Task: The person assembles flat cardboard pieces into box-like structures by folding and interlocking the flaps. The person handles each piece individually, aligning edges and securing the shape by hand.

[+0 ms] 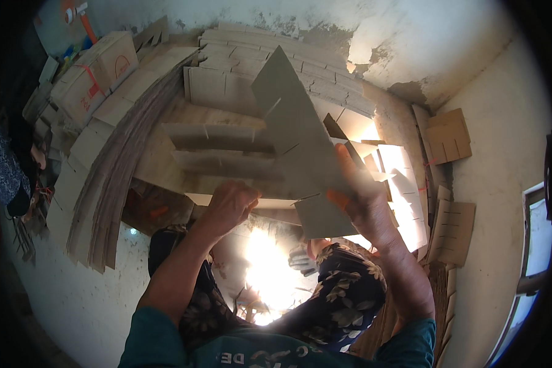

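My right hand [365, 205] grips a long grey cardboard divider strip [297, 132] near its lower end, thumb on the face and fingers along the right edge. The strip stands up at a tilt, and several short slots are cut into it. Closed fingers of my left hand [232, 203] pinch the near edge of another cardboard strip [276, 202], which lies crosswise in front of me. Beyond it, more strips [221, 136] stand on edge in parallel rows. Behind my right hand, crossed cardboard pieces [365, 147] are partly hidden and washed out by light.
Tall stacks of slotted cardboard [107, 178] curve along the left, with a taped carton [98, 76] above them. More stacks [251, 52] line the back wall. Loose cardboard pieces [451, 138] lean at the right wall. Bright sunlight falls on the floor between my legs.
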